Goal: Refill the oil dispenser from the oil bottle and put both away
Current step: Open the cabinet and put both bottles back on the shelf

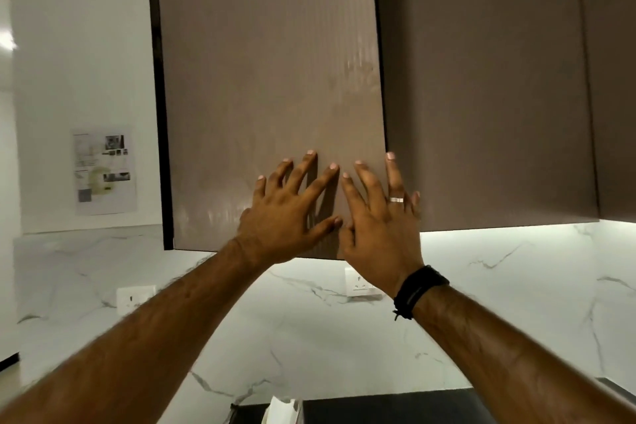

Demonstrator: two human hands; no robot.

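Seemingly, 2 hands (337, 217) press ribbed door (272, 79).

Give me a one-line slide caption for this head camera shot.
Left hand and right hand press flat, fingers spread, on a brown wall cabinet door above a marble backsplash.

- Cabinet door (268, 62): wall-mounted upper unit, brown, glossy, with fine vertical ribbing. Upright, handle-free face.
- Position: its right edge stands slightly forward of the neighbouring door (481, 79) and casts a narrow shadow on it; a dark vertical strip runs along its left edge.
- Contact: the left hand (285, 217) and right hand (382, 227) press flat on the door's lower right area, fingers straight and spread. The right hand's outer fingers reach past the door's right edge.
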